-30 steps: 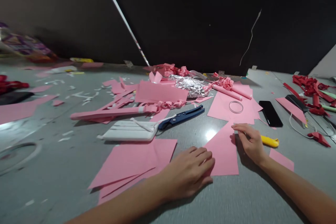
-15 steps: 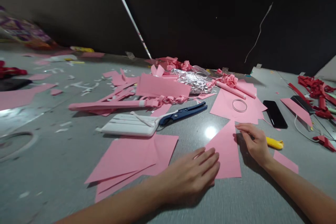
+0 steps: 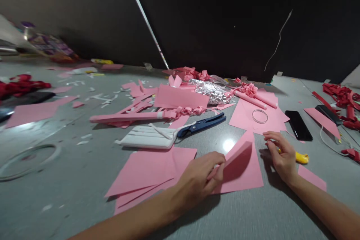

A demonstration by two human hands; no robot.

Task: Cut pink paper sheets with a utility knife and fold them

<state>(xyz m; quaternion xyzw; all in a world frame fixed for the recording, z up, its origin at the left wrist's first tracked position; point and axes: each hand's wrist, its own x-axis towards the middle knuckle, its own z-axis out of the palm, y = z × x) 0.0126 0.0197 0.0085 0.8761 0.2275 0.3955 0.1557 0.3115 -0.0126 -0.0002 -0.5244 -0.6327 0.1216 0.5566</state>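
My left hand point(image 3: 201, 174) pinches the left edge of a pink paper sheet point(image 3: 247, 170) and holds that side lifted off the table in a curl. The right part of the sheet lies flat. To the right of the sheet, my right hand point(image 3: 281, 155) hovers with bent fingers apart, holding nothing. Beneath and behind it sits a yellow tube-like object point(image 3: 302, 158), partly hidden by the hand. Left of my left hand lies a pile of loose pink sheets point(image 3: 146, 170).
Beyond the sheets lie a white pad-like object point(image 3: 146, 137), dark blue scissors point(image 3: 201, 124), a rolled pink paper stick point(image 3: 126, 116) and crumpled foil point(image 3: 215, 92). A thin ring point(image 3: 260, 116) rests on pink paper near a black phone point(image 3: 298, 125). A dark panel point(image 3: 210, 18) stands behind.
My left hand has gone from lying flat on the pink sheet to gripping its left edge and raising it. My right hand has drawn slightly away from the sheet. The view has shifted left.
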